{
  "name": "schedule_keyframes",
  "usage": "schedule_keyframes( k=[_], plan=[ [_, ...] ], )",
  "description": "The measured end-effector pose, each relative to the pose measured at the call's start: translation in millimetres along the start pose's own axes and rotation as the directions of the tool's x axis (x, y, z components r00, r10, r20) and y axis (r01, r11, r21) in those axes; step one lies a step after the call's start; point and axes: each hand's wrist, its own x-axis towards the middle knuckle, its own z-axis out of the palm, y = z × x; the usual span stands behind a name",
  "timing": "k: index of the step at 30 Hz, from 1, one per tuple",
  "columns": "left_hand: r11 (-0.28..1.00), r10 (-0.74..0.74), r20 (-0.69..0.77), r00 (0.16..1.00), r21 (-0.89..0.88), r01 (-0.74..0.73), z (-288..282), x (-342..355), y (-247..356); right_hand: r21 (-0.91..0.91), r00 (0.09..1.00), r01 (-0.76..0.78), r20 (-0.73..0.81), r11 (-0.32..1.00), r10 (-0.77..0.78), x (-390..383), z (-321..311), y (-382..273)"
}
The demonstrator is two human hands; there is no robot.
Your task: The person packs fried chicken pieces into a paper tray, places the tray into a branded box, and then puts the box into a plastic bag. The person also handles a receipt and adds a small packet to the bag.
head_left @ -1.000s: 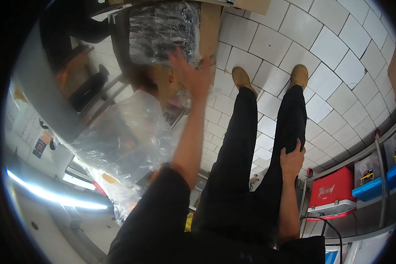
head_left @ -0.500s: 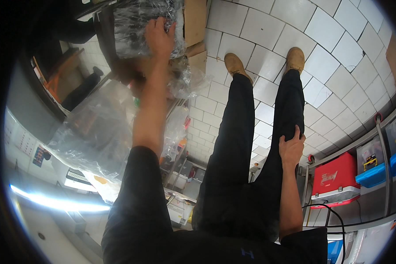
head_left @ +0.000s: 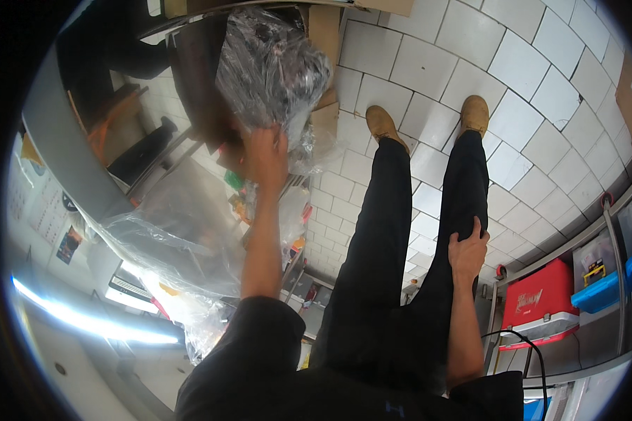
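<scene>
At the upper left, a clear plastic bag [head_left: 260, 70] with dark contents bulges out of a cardboard box [head_left: 324, 35]. My left hand [head_left: 265, 151] is at the bag's near end, its fingers curled into the plastic; the fingertips are partly hidden. Over on the right, my right hand [head_left: 469, 251] rests on my dark trouser leg near the knee, with nothing in it and its fingers apart. A larger sheet of clear plastic [head_left: 182, 217] spreads to the left of my left forearm.
My tan shoes [head_left: 475, 116] stand on white floor tiles [head_left: 428, 67]. To the right, a metal rack [head_left: 614, 259] holds a red box [head_left: 538, 295] and bins with blue parts [head_left: 597, 293]. A black cable [head_left: 534, 347] curves beside my right arm. An orange frame [head_left: 109, 126] stands at far left.
My left hand has come nearer to me, from the top of the bag to its near end. The bag's plastic is now more bunched and raised. My right hand stays on the leg.
</scene>
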Motion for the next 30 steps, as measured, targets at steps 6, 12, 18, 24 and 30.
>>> schedule_keyframes(
  k=[6, 12, 18, 24, 30],
  plan=[
    [0.992, -0.056, -0.055, 0.997, -0.112, 0.050, 13, -23, -14, 0.189, 0.916, 0.378, -0.222, 0.906, -0.335, 34, 7, -38],
    [0.976, -0.124, -0.018, 0.992, -0.180, 0.119, 10, -38, -12, 0.866, 0.641, 0.490, -0.275, 0.106, -0.716, 16, 7, -259],
    [0.969, -0.188, 0.048, 0.981, -0.156, 0.193, 2, -37, -15, 0.757, 0.723, 0.608, -0.402, 0.240, -0.561, 1, 9, -355],
    [0.977, -0.146, 0.039, 0.989, -0.151, 0.150, -26, -2, 25, 0.771, 0.648, 0.617, -0.382, 0.160, -0.659, 0, 12, -341],
    [0.999, 0.020, -0.157, 0.987, -0.025, -0.024, -28, 35, 51, 0.725, 0.490, 0.682, -0.358, 0.094, -0.795, -15, 7, -329]
  ],
)
